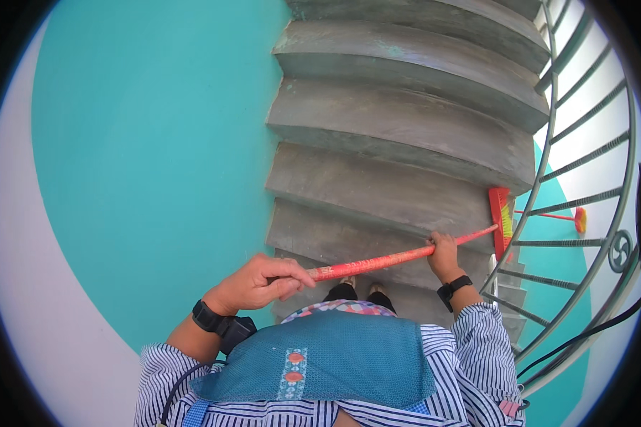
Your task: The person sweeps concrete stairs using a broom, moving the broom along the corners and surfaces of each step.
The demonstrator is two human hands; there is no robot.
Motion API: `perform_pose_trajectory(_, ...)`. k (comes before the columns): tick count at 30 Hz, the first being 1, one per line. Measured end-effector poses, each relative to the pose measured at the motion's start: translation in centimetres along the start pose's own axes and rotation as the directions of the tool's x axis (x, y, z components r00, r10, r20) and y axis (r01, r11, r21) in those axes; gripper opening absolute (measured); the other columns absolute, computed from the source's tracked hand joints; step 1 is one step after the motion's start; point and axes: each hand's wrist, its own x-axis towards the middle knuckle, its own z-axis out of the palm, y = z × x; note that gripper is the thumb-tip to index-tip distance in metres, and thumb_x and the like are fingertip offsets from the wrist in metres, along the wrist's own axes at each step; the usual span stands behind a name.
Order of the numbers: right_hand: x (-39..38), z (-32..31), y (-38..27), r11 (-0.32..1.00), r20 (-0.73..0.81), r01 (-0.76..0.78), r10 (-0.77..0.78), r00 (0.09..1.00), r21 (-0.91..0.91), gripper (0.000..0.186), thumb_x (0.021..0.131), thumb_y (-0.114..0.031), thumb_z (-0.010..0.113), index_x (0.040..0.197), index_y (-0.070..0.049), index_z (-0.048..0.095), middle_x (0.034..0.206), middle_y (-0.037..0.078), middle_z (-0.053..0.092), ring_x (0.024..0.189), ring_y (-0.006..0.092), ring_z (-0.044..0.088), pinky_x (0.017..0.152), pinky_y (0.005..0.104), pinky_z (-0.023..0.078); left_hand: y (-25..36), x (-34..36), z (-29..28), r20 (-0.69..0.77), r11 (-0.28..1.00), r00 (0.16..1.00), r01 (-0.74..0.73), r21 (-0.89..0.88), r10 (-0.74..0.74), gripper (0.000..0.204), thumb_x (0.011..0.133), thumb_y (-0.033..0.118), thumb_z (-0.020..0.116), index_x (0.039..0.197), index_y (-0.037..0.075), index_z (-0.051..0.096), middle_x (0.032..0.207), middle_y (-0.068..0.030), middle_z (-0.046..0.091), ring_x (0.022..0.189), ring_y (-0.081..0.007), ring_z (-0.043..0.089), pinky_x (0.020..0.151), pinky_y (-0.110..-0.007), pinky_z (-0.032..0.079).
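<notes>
A broom slants across my front, its red handle (pixel 377 264) worn pale in places. My left hand (pixel 272 279) is closed round the handle's upper end. Farther down toward the head, my right hand (pixel 444 256) wraps the handle too. The red broom head (pixel 501 222) with yellow-green bristles is at the right end of a grey concrete step (pixel 349 181), beside the railing. Whether the bristles touch the step I cannot tell.
Grey stairs rise ahead of my feet (pixel 377 289). A teal and white wall (pixel 157 156) borders them on the left, a metal railing (pixel 548 176) on the right. Beyond the railing is a red stick with a red and yellow end (pixel 581 220). A black cable (pixel 584 340) runs at lower right.
</notes>
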Motion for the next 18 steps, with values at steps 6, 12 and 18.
perform_pose_trajectory(6,-0.5,3.5,-1.4,0.988,-0.134,0.150,-0.143,0.981,0.044,0.007,0.074,-0.013,0.062,0.077,-0.013,0.057,0.075,0.006,0.058,0.078,0.0278,0.053,0.076,0.0409,0.037,-9.6,-2.2,-0.2,-0.259,0.901,0.917,0.187,-0.391,-0.302,0.022,0.084,0.006,0.054,0.105,0.003,0.061,0.076,-0.0066,0.062,0.061,-0.0115,0.055,0.059,-0.025,0.046)
perform_pose_trajectory(12,-4.9,6.2,0.5,0.968,0.038,0.215,-0.212,0.977,-0.129,0.005,0.072,-0.015,0.062,0.074,-0.014,0.057,0.072,0.005,0.057,0.077,0.0249,0.053,0.076,0.0399,0.037,-12.5,-3.9,4.0,0.115,0.768,0.795,0.523,0.368,-0.596,0.024,0.086,0.016,0.059,0.106,0.003,0.058,0.085,-0.0098,0.062,0.075,-0.0166,0.058,0.065,-0.030,0.047)
perform_pose_trajectory(18,-5.3,8.9,-6.2,0.920,0.339,0.391,-0.359,0.870,-0.031,0.008,0.075,-0.021,0.056,0.078,-0.015,0.059,0.076,0.006,0.061,0.080,0.0244,0.057,0.076,0.0412,0.038,-16.1,-15.1,5.1,-0.074,0.796,0.794,0.605,0.001,-0.603,0.028,0.085,0.013,0.059,0.112,0.006,0.058,0.086,-0.0088,0.062,0.077,-0.0172,0.057,0.072,-0.030,0.045)
